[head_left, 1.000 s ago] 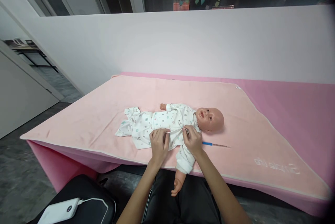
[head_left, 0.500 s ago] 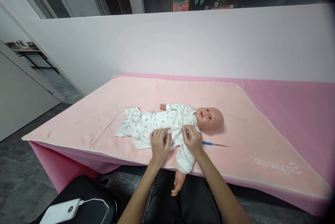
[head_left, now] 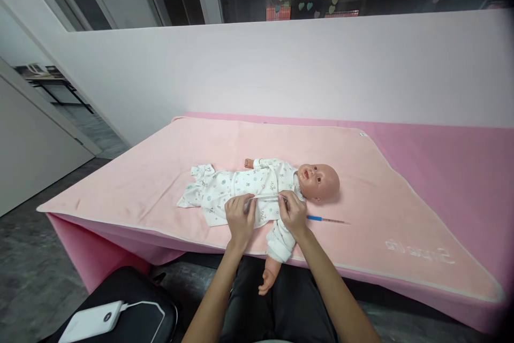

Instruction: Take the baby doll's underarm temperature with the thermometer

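So, 2 hands on doll:
left hand [head_left: 239, 216]: fingers pinching tie strip [head_left: 265, 197]
right hand [head_left: 293, 213]: fingers pinching strip's other end
doll [head_left: 277, 185]: supine on pink blanket [head_left: 160, 172], head right
syringe [head_left: 326, 219]: beside doll's neck

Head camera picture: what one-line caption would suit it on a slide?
Both hands, left and right, pinch a thin strip across a clothed baby doll lying on a pink blanket.
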Available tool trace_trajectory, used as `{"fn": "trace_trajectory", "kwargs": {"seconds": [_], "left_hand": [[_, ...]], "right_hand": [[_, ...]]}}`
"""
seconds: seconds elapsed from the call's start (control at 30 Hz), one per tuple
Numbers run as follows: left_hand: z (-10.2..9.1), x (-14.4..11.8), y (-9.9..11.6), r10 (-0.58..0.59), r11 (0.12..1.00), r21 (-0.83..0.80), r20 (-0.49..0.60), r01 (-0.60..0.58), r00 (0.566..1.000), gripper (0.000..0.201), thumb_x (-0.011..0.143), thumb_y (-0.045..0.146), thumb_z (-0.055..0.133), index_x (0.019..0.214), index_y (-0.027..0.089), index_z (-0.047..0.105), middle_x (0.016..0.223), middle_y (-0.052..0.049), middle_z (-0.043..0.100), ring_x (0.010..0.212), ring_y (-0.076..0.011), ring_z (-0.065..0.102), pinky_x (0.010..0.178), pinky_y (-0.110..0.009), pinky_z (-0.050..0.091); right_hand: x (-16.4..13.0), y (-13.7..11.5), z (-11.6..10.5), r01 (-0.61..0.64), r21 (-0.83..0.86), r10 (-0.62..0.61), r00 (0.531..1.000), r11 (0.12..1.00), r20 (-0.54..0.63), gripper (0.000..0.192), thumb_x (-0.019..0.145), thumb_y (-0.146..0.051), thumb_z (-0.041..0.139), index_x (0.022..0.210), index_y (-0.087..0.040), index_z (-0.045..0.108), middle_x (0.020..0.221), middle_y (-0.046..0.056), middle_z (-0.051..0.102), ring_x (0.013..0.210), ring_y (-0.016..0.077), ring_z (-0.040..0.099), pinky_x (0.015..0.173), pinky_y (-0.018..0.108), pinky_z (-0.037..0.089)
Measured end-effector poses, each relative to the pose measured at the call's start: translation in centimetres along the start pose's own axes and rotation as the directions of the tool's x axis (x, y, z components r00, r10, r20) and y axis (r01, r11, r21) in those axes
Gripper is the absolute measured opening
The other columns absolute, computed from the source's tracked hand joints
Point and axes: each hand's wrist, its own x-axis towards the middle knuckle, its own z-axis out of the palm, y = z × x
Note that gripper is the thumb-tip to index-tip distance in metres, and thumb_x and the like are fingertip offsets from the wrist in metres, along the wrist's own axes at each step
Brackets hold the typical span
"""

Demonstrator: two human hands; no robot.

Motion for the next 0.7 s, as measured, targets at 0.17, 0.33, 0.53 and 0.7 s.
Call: {"fn": "trace_trajectory", "kwargs": {"seconds": [0.17, 0.33, 0.53, 0.7], "left_hand": [[-0.3, 0.1, -0.5, -0.134, 0.991, -0.027, -0.123, 0.132, 0.983, 0.007, 0.081, 0.025, 0.054, 0.083, 0.021, 0.06, 0.084, -0.003, 0.062, 0.086, -0.0203, 0.056, 0.083, -0.035, 0.038], [-1.5, 1.8, -0.8, -0.112, 0.991, -0.085, -0.157, 0.1, 0.981, 0.023, 0.077, 0.011, 0.045, 0.091, 0.021, 0.06, 0.092, -0.004, 0.06, 0.093, -0.0215, 0.053, 0.085, -0.036, 0.039], [-0.6, 6.6, 1.7, 0.142, 0.951, -0.302, 0.244, -0.064, 0.959, 0.017, 0.086, 0.025, 0.048, 0.094, 0.023, 0.063, 0.097, -0.003, 0.06, 0.096, -0.0185, 0.054, 0.083, -0.031, 0.043], [2.3, 6.0, 3.8, 0.307, 0.944, -0.274, 0.532, -0.182, 0.789, 0.019, 0.082, 0.035, 0.056, 0.094, 0.023, 0.066, 0.094, -0.005, 0.06, 0.093, -0.0208, 0.054, 0.083, -0.034, 0.043]], "right_hand": [[-0.5, -0.4, -0.3, 0.028, -0.076, -0.029, 1.0, 0.997, -0.009, 0.016, 0.088, -0.017, 0.046, 0.094, -0.019, 0.06, 0.093, 0.006, 0.067, 0.086, 0.0151, 0.062, 0.074, 0.026, 0.049], [-2.8, -0.2, -3.4, -0.016, -0.276, -0.031, 0.986, 0.961, -0.163, 0.025, 0.086, -0.011, 0.042, 0.101, -0.018, 0.061, 0.108, 0.009, 0.064, 0.101, 0.0176, 0.059, 0.086, 0.03, 0.048], [-6.4, 4.1, -10.5, -0.274, -0.592, 0.221, 0.962, 0.758, -0.162, 0.028, 0.084, -0.02, 0.041, 0.098, -0.012, 0.063, 0.109, 0.017, 0.061, 0.106, 0.0286, 0.052, 0.089, 0.045, 0.044], [-8.3, 6.1, -13.3, -0.257, -0.654, 0.335, 0.942, 0.712, -0.005, 0.03, 0.085, -0.027, 0.039, 0.093, -0.012, 0.064, 0.101, 0.018, 0.064, 0.099, 0.0288, 0.056, 0.085, 0.043, 0.045]]}}
